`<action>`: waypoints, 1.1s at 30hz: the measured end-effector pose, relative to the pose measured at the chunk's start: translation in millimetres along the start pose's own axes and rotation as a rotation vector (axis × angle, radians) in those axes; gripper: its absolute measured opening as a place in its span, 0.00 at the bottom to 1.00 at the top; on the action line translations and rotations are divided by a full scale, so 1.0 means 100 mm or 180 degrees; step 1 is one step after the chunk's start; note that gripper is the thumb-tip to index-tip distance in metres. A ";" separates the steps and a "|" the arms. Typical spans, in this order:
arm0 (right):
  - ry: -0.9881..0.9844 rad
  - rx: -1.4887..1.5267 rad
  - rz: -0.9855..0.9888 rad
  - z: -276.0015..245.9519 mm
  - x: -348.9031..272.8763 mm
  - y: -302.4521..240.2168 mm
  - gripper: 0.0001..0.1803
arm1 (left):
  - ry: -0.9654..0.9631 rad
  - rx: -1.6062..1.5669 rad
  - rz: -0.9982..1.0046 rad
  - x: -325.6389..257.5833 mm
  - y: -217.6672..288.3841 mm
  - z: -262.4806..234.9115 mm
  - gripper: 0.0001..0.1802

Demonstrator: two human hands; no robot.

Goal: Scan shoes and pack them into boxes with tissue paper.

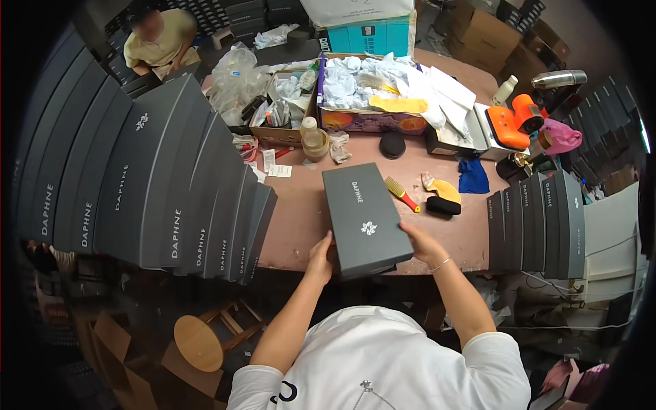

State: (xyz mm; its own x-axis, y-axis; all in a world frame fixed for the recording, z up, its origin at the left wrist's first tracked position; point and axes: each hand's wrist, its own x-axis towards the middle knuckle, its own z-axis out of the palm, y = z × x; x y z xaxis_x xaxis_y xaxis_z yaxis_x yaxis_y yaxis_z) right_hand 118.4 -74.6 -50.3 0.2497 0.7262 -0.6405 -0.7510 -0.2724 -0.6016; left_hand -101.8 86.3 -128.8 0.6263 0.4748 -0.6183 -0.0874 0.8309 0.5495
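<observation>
A dark grey shoebox [352, 205] with a closed lid and pale print is between my hands, over the front edge of the table [294, 232]. My left hand [321, 257] grips its left side near the front corner. On the opposite side, my right hand [422, 244] holds the right edge; a thin bracelet circles that wrist. Most of the fingers are hidden behind the box. Just right of it lie a brush [403, 195] with a red and yellow handle, a black oblong pad [443, 206] and a yellow insole-like piece [447, 190].
Tall stacks of grey shoeboxes [154, 184] flank me on the left, with a shorter stack [536, 222] at right. Behind are a purple carton [372, 121] of crumpled paper, tape rolls [316, 145], a blue cloth [473, 176] and an orange device [509, 128]. Another person [160, 41] sits far left.
</observation>
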 end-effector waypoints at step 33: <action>-0.4115 -0.0153 -0.3783 2.27 -2.23 -1.32 0.12 | 0.0959 0.2917 0.0711 0.46 0.72 -1.14 0.26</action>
State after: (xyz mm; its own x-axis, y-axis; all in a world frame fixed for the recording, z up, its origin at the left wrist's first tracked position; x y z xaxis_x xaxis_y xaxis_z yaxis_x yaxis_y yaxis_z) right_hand 23.2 -57.0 280.2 -0.0201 0.5114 0.8591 -0.5152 0.7311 -0.4472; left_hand -167.7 200.8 -181.8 0.4341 0.7529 -0.4946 0.5334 0.2277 0.8147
